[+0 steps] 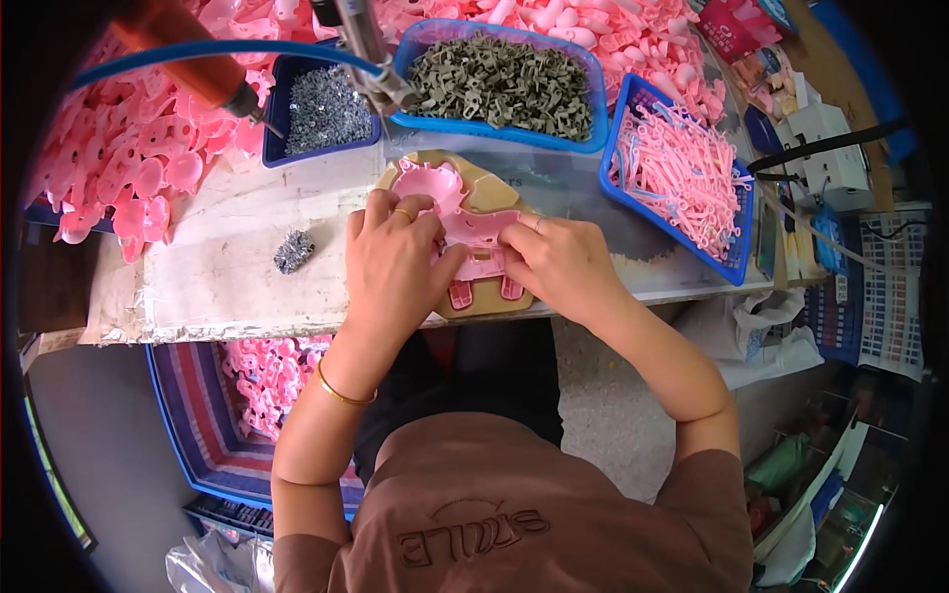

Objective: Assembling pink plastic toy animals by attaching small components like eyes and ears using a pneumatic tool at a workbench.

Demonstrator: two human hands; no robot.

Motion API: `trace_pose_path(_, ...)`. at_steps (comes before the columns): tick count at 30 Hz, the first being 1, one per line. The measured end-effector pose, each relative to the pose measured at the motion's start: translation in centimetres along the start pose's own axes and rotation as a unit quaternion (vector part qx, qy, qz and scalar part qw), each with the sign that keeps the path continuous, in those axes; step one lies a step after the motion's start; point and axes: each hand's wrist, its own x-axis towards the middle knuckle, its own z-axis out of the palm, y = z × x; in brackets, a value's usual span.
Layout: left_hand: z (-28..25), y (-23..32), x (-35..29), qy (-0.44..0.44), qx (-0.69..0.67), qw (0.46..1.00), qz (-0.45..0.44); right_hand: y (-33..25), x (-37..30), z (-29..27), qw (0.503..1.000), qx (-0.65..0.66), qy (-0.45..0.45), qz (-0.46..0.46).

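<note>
A pink plastic toy half-shell [478,226] lies hollow side up in a tan shaped holder [486,188] at the table's near edge. My left hand [393,259] is curled over the shell's left side, its thumb pressing near the middle. From the right, my right hand [559,259] grips the shell's edge with bent fingers and thumb close together. Whether a small part sits under the fingertips is hidden. Two pink leg-like pieces [462,294] show at the holder's lower end. A little heap of small silver screws [294,252] lies on the table left of my left hand.
An orange power screwdriver [193,59] and a metal tool [368,59] on a blue hose hang overhead. Behind the holder stand a screw bin [275,148], a blue bin of grey-green clips [596,109] and a basket of pink sticks [682,242]. Pink shells [148,148] pile up left.
</note>
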Motion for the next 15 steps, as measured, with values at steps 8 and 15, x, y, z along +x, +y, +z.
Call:
trace_pose_path(8,0.0,0.0,0.3,0.011,0.000,1.000,0.004,0.9,0.5,0.1,0.999,0.037,0.012,0.014)
trace_pose_path(15,-0.2,-0.2,-0.2,0.005,0.004,1.000,0.006,-1.0,4.0,-2.0,0.997,0.052,-0.049,-0.001)
